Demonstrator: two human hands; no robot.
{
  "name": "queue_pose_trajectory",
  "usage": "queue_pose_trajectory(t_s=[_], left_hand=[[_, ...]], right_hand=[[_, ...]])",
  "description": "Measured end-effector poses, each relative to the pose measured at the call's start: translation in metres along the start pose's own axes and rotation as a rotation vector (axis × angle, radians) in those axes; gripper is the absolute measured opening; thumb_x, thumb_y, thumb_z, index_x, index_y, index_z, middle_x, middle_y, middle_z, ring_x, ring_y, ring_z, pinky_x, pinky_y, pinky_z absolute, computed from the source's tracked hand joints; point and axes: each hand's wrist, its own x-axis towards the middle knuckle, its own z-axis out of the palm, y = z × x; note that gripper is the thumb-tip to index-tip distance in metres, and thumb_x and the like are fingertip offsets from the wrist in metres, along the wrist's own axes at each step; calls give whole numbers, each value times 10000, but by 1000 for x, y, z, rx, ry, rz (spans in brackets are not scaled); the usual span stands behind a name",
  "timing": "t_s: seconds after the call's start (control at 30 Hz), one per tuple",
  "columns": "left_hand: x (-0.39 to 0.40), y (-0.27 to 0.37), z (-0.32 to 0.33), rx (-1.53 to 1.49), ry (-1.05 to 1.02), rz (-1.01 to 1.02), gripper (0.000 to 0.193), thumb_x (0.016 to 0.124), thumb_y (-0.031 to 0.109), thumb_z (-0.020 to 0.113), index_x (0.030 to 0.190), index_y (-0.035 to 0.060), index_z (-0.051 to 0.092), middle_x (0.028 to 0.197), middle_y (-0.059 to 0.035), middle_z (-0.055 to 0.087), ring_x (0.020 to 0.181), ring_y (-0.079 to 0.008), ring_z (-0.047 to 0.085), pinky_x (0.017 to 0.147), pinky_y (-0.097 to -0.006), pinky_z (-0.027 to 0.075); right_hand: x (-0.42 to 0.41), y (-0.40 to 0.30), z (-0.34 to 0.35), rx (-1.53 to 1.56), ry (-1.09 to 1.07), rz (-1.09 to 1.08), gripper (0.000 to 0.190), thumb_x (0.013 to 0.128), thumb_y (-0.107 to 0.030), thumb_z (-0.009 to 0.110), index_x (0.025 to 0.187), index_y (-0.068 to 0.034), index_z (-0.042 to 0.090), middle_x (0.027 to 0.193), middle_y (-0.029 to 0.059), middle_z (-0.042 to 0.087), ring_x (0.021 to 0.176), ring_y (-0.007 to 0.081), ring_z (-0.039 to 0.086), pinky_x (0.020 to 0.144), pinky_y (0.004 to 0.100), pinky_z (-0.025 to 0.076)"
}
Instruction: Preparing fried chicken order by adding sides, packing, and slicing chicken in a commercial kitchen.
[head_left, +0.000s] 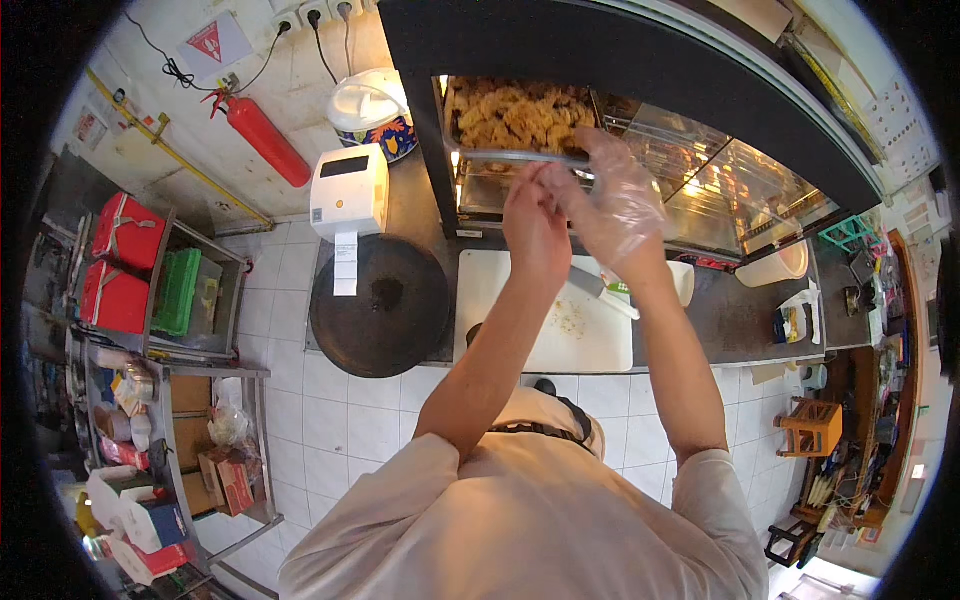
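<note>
My left hand (536, 225) is bare, its fingertips bunched against the plastic-covered thumb side of my right hand (622, 202). Whether they pinch the film is hard to tell. A clear disposable glove (637, 199) covers the right hand, whose fingers are spread and hold nothing visible. Both hands are before the opening of a lit food display cabinet (570, 45). Inside, a tray of fried, breaded pieces (521, 116) lies just beyond my fingers. Below my hands is a white cutting board (491, 300) with crumbs (568, 319) and a white-handled knife (621, 304), partly hidden by my right arm.
Left of the board, a round black lid or pan (379, 322) overhangs the counter edge. A label printer (351, 187) with paper hanging out stands behind it, near a patterned bucket (375, 127). A fire extinguisher (270, 142) hangs on the wall. A white tub (776, 266) stands at right.
</note>
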Motion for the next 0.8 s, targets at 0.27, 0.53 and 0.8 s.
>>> queue_pose_trajectory(t_s=[0.27,0.53,0.8], left_hand=[[-46,4,20,5,51,-11,247,923,68,402,1156,60,485,1053,-16,535,956,-116,501,890,-266,382],[-44,6,18,130,-102,22,309,865,24,416,1166,61,478,1124,-23,520,1001,-119,489,926,-302,364],[-45,9,17,142,-97,5,339,866,25,440,1202,58,467,1184,-46,517,1063,-128,493,938,-331,372]], right_hand=[[39,-30,19,-351,-280,249,798,794,-646,499,1379,-113,395,1331,201,449,1168,380,499,968,433,410],[60,-36,18,-421,-474,223,709,821,-591,508,1366,-148,420,1286,182,502,1118,356,544,927,434,441],[62,-28,20,-371,-522,122,649,826,-510,551,1337,-125,439,1304,173,491,1141,344,524,966,416,429]])
